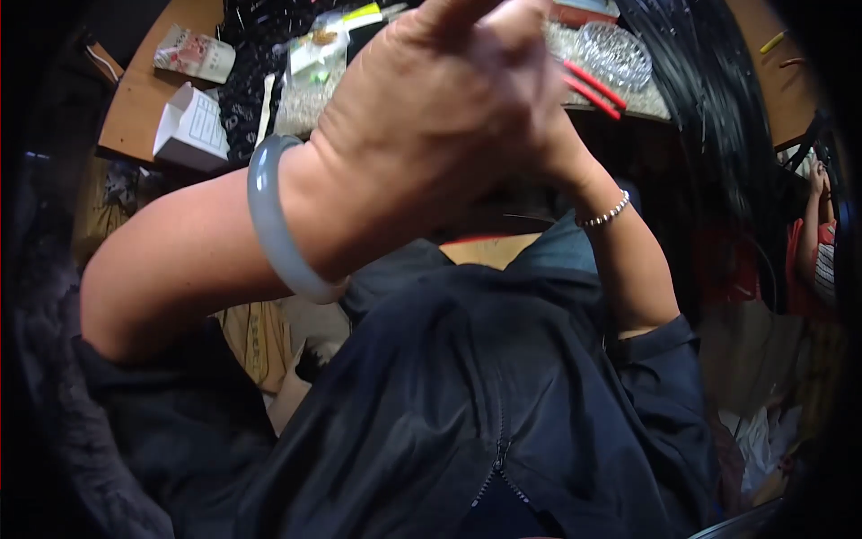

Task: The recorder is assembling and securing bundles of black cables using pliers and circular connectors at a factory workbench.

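My left hand (440, 99) is raised close to the camera, its fingers bent and blurred at the top edge. They look closed, but whatever is in them cannot be made out. A pale grey-blue bangle (274, 225) circles that wrist. Behind it, my right hand (558, 148) is mostly covered; only its wrist side shows, with a silver bead bracelet (603, 211) below. Beside the hands, a tool with two red handles (594, 90) lies on a fluffy grey mat (660, 101). A clear faceted dish (615, 56) stands just beyond the handles.
Thick black strands (709, 99) drape over the table's right side. At left are an open white box (193, 126), a printed pouch (195, 56) and clear plastic bags (316, 63). Another person's arm (811, 220) appears at the far right. My lap lies below the table edge.
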The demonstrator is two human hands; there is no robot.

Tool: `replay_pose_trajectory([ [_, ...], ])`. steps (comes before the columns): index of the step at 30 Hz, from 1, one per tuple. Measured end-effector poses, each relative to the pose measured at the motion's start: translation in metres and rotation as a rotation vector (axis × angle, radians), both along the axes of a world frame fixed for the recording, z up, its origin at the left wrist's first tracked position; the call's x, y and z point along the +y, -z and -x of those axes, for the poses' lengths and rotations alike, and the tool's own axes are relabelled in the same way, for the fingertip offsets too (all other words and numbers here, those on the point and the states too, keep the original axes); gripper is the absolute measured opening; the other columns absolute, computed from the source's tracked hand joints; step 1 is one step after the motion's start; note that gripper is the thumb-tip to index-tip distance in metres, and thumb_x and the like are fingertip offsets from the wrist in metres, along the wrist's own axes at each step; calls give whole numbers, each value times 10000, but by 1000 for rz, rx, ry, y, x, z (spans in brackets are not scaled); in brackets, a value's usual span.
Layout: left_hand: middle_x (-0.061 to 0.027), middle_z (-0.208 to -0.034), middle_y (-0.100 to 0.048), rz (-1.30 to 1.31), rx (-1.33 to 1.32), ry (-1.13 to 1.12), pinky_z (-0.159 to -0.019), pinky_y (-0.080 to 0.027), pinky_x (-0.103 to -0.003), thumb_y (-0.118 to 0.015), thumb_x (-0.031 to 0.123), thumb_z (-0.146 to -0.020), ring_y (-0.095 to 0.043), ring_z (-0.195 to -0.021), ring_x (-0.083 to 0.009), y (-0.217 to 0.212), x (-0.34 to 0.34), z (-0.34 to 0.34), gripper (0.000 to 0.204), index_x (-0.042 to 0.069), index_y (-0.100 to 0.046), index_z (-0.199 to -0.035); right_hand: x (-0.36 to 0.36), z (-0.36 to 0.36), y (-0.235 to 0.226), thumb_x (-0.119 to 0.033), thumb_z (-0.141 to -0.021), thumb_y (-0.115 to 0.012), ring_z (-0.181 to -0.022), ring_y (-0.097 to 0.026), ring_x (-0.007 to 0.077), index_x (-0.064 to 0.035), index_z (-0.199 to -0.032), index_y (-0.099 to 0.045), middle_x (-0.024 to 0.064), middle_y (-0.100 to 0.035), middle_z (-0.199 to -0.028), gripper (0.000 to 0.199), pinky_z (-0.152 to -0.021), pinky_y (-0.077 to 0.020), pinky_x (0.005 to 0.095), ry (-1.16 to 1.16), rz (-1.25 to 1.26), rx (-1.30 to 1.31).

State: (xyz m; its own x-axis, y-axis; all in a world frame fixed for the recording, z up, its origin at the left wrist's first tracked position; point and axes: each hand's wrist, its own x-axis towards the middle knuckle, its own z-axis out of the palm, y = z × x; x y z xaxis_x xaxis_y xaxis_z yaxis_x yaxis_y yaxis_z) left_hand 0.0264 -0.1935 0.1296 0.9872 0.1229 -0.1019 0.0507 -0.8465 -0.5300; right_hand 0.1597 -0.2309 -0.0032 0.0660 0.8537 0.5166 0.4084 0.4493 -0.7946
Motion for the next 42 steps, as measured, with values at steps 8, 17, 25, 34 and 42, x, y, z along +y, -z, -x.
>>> replay_pose_trajectory([
  [8, -225, -1306, -358, 727, -893, 289, -1032, -267, -391, -567, 342, -869, -365, -1223, -302, 38, 31, -2, 712, -79, -208, -1317, -7, -14, 103, -106, -857, -609, -608, -615, 123, 36, -846, -650, 76, -641, -704, 147, -576, -515, 246, -181, 301, 580],
  [17, -117, -1030, -601, 2012, -986, 146, -878, -423, -324, -416, 477, -914, -562, -985, -179, 50, 53, -31, 600, -18, -384, -1251, -18, -4, 114, -179, -796, -644, -832, -619, 178, 64, -1114, -538, 129, -641, -889, 415, -790, -499, 305, -384, 402, 763],
  [25, -209, -1308, -357, 2519, -150, 288, -991, -317, -359, -376, 516, -911, -389, -1208, -240, 49, 23, 3, 755, 11, -107, -1403, -9, -11, 50, -522, -883, -449, -757, -575, 165, -49, -1086, -526, 70, -582, -844, 520, -678, -488, 295, -424, 521, 1337],
  [34, -238, -980, -617, 507, -660, -471, -815, -473, -426, -585, 362, -794, -600, -920, -360, 141, 283, -69, 431, 5, -623, -1032, -10, -17, 85, -401, -964, -325, -470, -543, 145, 40, -952, -530, 104, -571, -609, 486, -478, -487, 277, 31, 568, 759],
  [42, -166, -1058, -625, 570, -549, -1034, -842, -485, -386, -587, 331, -790, -594, -998, -331, 161, 369, -123, 344, 58, -667, -984, 20, -32, 83, -371, -965, -351, -491, -551, 145, 45, -957, -539, 111, -577, -618, 457, -498, -495, 283, 16, 563, 744],
])
